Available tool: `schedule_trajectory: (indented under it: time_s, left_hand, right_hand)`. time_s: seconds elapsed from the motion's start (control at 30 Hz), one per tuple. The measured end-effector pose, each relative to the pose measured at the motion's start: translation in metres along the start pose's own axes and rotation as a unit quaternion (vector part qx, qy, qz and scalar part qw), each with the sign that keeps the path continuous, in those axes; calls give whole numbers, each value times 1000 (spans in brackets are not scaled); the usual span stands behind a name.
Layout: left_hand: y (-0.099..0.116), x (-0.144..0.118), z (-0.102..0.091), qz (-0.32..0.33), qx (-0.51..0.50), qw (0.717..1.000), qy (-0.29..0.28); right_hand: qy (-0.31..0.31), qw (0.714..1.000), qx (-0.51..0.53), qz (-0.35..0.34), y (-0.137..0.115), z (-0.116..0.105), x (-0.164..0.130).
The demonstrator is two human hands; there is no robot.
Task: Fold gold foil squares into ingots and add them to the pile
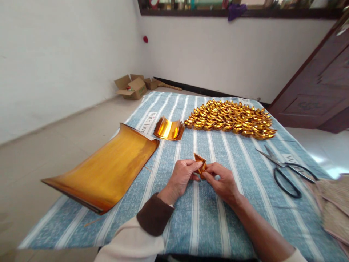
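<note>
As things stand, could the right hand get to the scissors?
Probably yes. The scissors lie in the open on the striped cloth, on the right hand's side, with nothing between. But both hands pinch a folded gold paper, so it isn't free.

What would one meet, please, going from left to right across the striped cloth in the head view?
Large gold foil sheets → small curled foil stack → left hand → folded gold piece → right hand → scissors.
</note>
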State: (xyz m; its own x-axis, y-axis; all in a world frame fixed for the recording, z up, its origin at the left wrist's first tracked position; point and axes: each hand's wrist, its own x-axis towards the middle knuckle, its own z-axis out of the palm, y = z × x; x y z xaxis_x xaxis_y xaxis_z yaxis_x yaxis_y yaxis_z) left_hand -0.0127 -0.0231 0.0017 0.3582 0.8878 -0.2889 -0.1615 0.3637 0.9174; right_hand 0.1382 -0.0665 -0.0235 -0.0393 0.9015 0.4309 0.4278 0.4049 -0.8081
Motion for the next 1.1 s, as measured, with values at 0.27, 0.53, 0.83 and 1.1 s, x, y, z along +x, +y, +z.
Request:
schedule_trajectory:
  time_s: [0.27, 0.53, 0.83, 1.1]
  left_hand:
    - [-3, 4, -1, -8, 31, 999, 6]
    - [-1, 4, 2, -3, 26, 999, 33]
    - [-1, 3, 2, 3, -1, 998, 57]
    - [-1, 2, 1, -4, -1, 999, 35]
  right_hand:
    - [-48, 997, 0, 57, 1, -4, 0]
    - [-21, 982, 64, 175, 1, 1, -2]
    - [-100, 946, 179, 253, -3, -4, 2]
    - [-107, 936, 169, 289, -6, -5, 4]
